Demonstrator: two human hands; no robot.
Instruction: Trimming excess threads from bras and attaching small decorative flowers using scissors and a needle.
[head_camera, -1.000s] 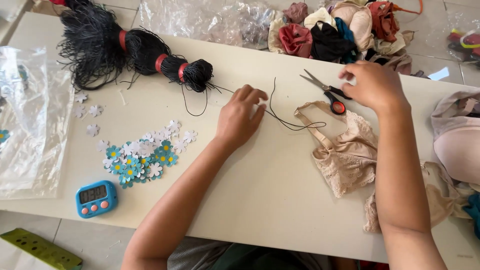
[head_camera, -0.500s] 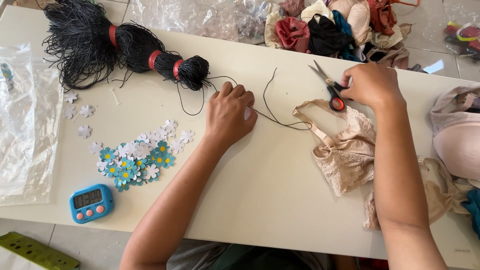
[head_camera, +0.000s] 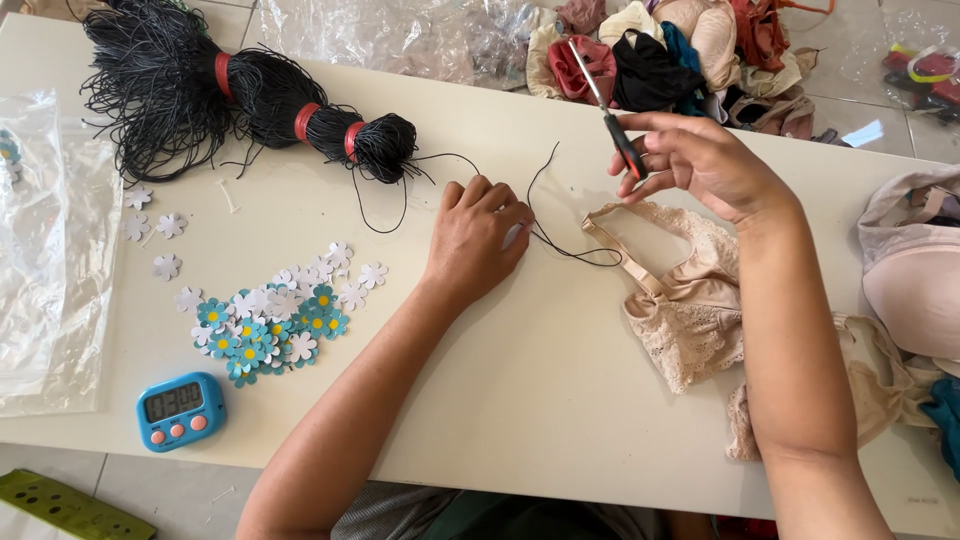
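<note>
My right hand (head_camera: 700, 160) holds a pair of scissors (head_camera: 610, 110) with black and red handles, lifted off the table, blades pointing up and away. My left hand (head_camera: 478, 238) rests on the white table (head_camera: 560, 400), fingers curled, pinching a thin black cord (head_camera: 560, 245) and a small white piece. The cord runs from the hand in a loop toward a beige lace bra (head_camera: 680, 290) lying to the right. A thick bundle of black cord (head_camera: 250, 105) bound with red bands lies at the back left.
Blue and white paper flowers (head_camera: 275, 315) are heaped on the left, with a blue digital timer (head_camera: 180, 410) near the front edge. Clear plastic bags (head_camera: 45, 250) lie far left. A pile of coloured garments (head_camera: 680, 50) sits at the back; more bras (head_camera: 915, 280) lie right.
My right hand has picked the scissors up off the table and raised them. My left hand stayed on the cord, shifting slightly.
</note>
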